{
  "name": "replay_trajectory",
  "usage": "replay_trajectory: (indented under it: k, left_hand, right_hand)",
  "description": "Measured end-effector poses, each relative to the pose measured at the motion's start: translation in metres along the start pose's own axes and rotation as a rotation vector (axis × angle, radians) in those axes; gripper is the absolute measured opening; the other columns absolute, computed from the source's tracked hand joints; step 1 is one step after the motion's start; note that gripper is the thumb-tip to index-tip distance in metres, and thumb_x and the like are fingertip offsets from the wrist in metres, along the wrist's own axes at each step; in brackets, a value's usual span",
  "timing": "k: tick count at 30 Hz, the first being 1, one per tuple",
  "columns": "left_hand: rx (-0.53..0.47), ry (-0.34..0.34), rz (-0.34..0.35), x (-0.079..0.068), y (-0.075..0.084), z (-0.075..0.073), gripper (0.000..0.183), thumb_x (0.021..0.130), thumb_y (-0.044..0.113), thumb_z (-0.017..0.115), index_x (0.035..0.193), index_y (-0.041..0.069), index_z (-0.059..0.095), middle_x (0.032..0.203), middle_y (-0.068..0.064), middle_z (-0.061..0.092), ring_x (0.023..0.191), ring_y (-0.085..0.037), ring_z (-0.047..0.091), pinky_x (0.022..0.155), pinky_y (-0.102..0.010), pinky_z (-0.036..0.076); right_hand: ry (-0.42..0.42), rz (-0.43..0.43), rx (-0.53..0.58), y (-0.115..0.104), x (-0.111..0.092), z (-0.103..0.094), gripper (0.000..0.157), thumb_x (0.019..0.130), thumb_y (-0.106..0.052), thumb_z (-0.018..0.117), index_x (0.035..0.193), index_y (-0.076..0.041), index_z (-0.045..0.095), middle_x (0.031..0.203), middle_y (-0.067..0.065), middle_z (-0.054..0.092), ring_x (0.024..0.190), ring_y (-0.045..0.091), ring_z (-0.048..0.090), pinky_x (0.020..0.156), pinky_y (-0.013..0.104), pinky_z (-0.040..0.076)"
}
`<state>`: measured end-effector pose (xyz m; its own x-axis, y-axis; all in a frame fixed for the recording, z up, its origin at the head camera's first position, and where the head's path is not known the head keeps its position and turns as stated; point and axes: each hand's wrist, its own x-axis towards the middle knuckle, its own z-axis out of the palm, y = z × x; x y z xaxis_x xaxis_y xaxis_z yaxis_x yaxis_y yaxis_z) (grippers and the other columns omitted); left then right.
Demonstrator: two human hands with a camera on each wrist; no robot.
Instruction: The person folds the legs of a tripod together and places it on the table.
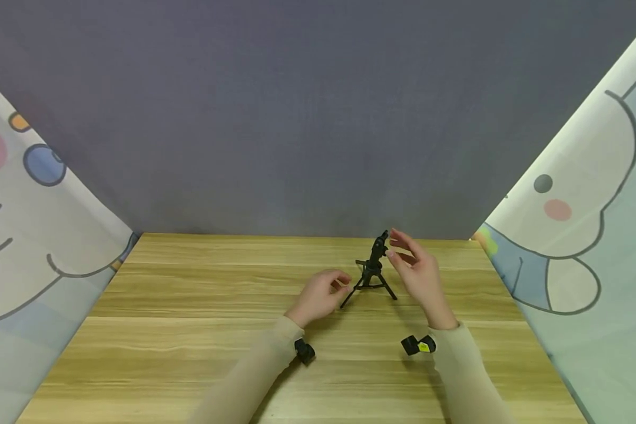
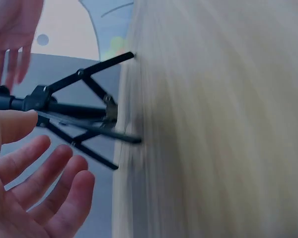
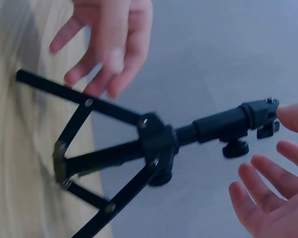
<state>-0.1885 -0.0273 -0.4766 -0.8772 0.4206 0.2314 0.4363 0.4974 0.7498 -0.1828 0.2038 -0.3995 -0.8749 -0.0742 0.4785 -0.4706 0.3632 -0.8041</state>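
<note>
A small black tripod (image 1: 376,254) stands on the wooden table with its legs spread. My left hand (image 1: 320,295) is low beside its left leg, fingers loosely bent and holding nothing. At the upper part, on the other side, is my right hand (image 1: 420,275) with its fingers apart. The right wrist view shows the tripod's column (image 3: 218,125), its knobs and its clamp-like top. There the right thumb (image 3: 292,118) is right at the top end; whether it touches, I cannot tell. In the left wrist view the left fingers (image 2: 54,183) are apart from the legs.
The wood-grain table (image 1: 201,294) ends at a grey backdrop (image 1: 297,118). Cartoon-printed cloth walls (image 1: 577,235) flank it on both sides. A small black device (image 1: 423,345) sits at the right wrist, and another black device (image 1: 304,351) at the left.
</note>
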Motion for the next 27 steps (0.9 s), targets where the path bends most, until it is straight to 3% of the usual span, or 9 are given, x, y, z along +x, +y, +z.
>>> replay_trajectory:
  k: [3, 5, 14, 22, 27]
  left_hand:
    - [0.002, 0.027, 0.002, 0.005, 0.005, 0.007, 0.02, 0.099, 0.024, 0.065, 0.112, 0.01, 0.072, 0.107, 0.002, 0.068, 0.087, -0.009, 0.064, 0.075, -0.025, 0.053]
    - [0.016, 0.052, 0.006, 0.009, 0.008, 0.01, 0.018, 0.098, 0.024, 0.067, 0.109, 0.012, 0.073, 0.102, 0.003, 0.068, 0.084, -0.007, 0.063, 0.074, -0.024, 0.052]
    - [0.082, 0.148, -0.01, 0.018, 0.014, 0.023, 0.012, 0.093, 0.02, 0.074, 0.1, 0.011, 0.075, 0.085, 0.006, 0.063, 0.071, -0.005, 0.056, 0.063, -0.021, 0.047]
    - [0.06, 0.189, -0.097, 0.02, 0.017, 0.031, 0.015, 0.09, 0.02, 0.078, 0.101, 0.01, 0.077, 0.084, 0.007, 0.063, 0.071, -0.005, 0.056, 0.062, -0.02, 0.047]
    - [0.094, 0.231, -0.101, 0.02, 0.02, 0.034, 0.014, 0.088, 0.02, 0.079, 0.098, 0.01, 0.079, 0.083, 0.005, 0.064, 0.069, -0.005, 0.057, 0.061, -0.02, 0.047]
  right_hand:
    - [-0.001, -0.016, 0.038, -0.019, 0.005, 0.003, 0.048, 0.093, 0.004, 0.067, 0.139, 0.006, 0.053, 0.135, 0.024, 0.056, 0.12, 0.039, 0.055, 0.096, 0.05, 0.049]
    - [-0.006, -0.024, 0.024, -0.029, 0.007, 0.006, 0.047, 0.092, 0.005, 0.068, 0.137, 0.008, 0.054, 0.134, 0.026, 0.056, 0.119, 0.04, 0.054, 0.095, 0.055, 0.048]
    - [0.009, -0.045, -0.076, -0.01, 0.016, 0.015, 0.037, 0.092, -0.007, 0.073, 0.128, -0.005, 0.067, 0.123, 0.014, 0.065, 0.109, 0.029, 0.063, 0.083, 0.028, 0.056]
    - [0.009, -0.053, -0.119, -0.007, 0.017, 0.017, 0.039, 0.088, -0.012, 0.077, 0.126, -0.008, 0.068, 0.121, 0.012, 0.068, 0.102, 0.03, 0.068, 0.08, 0.034, 0.057]
    - [0.019, -0.046, -0.171, -0.01, 0.017, 0.019, 0.038, 0.087, -0.012, 0.079, 0.123, -0.008, 0.069, 0.115, 0.014, 0.069, 0.099, 0.031, 0.07, 0.078, 0.037, 0.058]
